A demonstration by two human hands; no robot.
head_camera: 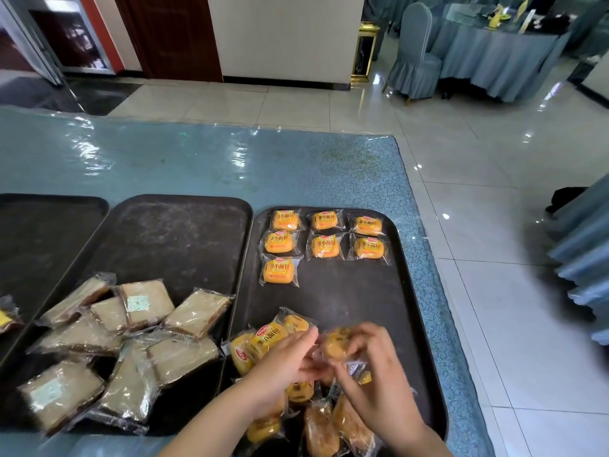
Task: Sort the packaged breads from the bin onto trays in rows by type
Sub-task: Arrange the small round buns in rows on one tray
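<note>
- Head view: both hands, left hand and right hand, pinch one yellow bun packet above the near pile on the right tray.
- Next, probably: lay it beside the lone bun, extending the third row.

A single head-worn wide-angle camera looks forward and steeply down from above the near edge of the bench, close enough that both forearms enter from the bottom of the frame. The right-hand black tray sits just below centre, a middle tray lies to its left, and a third tray is cut off at the left edge. Beyond the far edge of the bench, the view takes in the tiled floor, a covered chair and a draped table at top right. Straight lines bow towards the frame edges.
</note>
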